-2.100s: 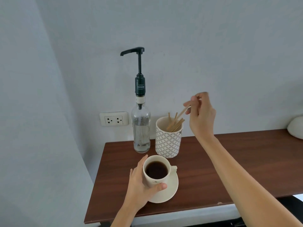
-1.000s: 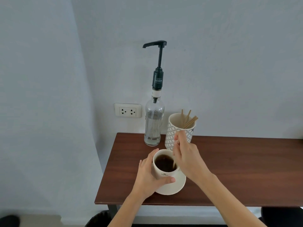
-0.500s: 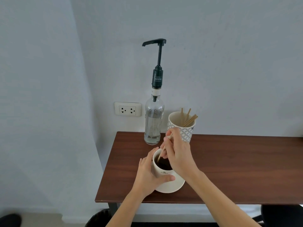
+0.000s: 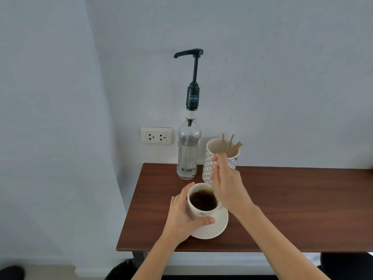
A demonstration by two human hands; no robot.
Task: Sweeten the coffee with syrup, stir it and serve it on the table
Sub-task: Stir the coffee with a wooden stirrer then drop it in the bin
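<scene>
A cream coffee cup (image 4: 202, 211) full of dark coffee stands on a cream saucer (image 4: 219, 226) near the left front of the brown table (image 4: 292, 209). My left hand (image 4: 182, 218) wraps the cup's left side, thumb across its front. My right hand (image 4: 227, 184) hovers over the cup's right rim, pinching a thin wooden stir stick that is mostly hidden behind the fingers and dips toward the coffee. A clear syrup bottle (image 4: 188, 152) with a tall dark pump stands at the back by the wall.
A patterned white holder (image 4: 210, 168) with several wooden stir sticks (image 4: 232, 146) stands right of the bottle, just behind my right hand. A wall socket (image 4: 156, 135) sits left of the bottle. The table's left and front edges are close to the saucer.
My right hand took a stick from the holder, brought it down into the cup and has been moving it around in the coffee. My left hand has kept its hold on the cup.
</scene>
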